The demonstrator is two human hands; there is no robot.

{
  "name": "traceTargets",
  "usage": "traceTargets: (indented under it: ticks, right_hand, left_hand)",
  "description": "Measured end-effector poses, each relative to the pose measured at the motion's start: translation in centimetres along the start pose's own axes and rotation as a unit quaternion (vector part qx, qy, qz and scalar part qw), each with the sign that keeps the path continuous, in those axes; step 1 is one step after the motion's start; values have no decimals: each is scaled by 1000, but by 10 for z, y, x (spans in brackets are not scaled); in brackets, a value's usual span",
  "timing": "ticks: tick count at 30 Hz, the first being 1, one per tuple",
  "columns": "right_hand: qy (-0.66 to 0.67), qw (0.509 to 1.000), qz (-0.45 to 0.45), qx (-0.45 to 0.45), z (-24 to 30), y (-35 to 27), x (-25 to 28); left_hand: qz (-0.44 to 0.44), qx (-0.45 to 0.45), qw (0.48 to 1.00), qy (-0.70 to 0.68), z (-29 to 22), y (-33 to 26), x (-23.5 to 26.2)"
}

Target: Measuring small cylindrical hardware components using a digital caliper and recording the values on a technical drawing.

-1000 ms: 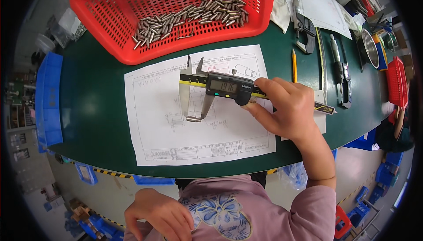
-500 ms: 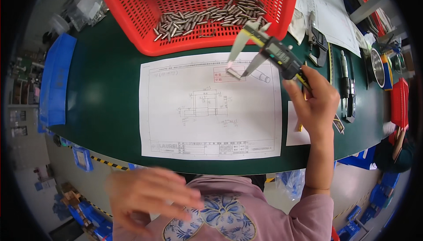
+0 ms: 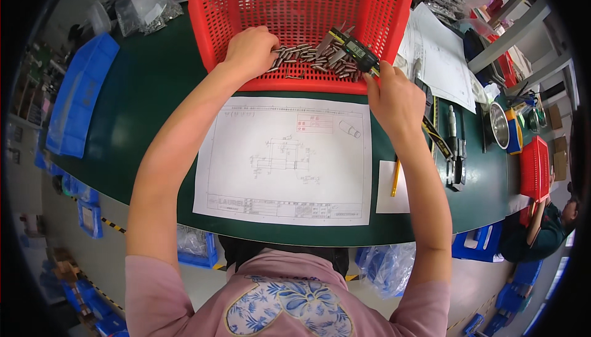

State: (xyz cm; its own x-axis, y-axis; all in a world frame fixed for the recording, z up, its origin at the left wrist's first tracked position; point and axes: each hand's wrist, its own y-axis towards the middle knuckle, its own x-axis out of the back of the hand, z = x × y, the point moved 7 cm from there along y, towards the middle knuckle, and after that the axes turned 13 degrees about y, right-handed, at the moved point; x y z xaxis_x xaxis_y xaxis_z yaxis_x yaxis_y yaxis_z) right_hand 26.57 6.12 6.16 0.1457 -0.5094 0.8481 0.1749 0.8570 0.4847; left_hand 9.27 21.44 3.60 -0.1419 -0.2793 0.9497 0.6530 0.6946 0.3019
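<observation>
My right hand (image 3: 394, 97) grips a digital caliper (image 3: 360, 53) by its slide, thumb against the body. The caliper's jaws hang over a heap of small metal pins (image 3: 301, 53) in the red plastic basket (image 3: 246, 4); whether a pin sits between them I cannot tell. Reaching over the basket's left front rim, my left hand (image 3: 251, 50) has its fingers bent down at the left end of the heap. What those fingertips hold, if anything, is hidden. A printed part drawing (image 3: 246, 183) lies flat in front of the basket.
On the right lie a pencil (image 3: 395, 178) on white paper, a micrometer (image 3: 454, 146), more drawing sheets (image 3: 437, 60) and a metal bowl (image 3: 497, 124). A blue tray (image 3: 80, 97) stands at the left. Farther right, a person (image 3: 545, 232) touches another red basket (image 3: 534, 167).
My left hand has gone from near my body into the basket. The caliper has moved forward from above the drawing to above the pins; the pin seen at its jaws no longer shows there.
</observation>
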Motion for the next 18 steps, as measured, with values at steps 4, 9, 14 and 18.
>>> traceTargets:
  ticks: [4,9,14,18]
  right_hand:
    - [17,999,-24,13,6,-4,8]
    - [81,995,-53,1,10,-25,31]
    - [149,980,-133,-4,2,-49,40]
    - [190,976,-109,1,0,-58,35]
  left_hand:
    - [-11,-21,1000,13,-1,0,-3]
    - [26,-14,999,30,6,10,-11]
    - [-27,0,994,-105,2,0,7]
    - [-6,99,917,-386,-5,-53,14]
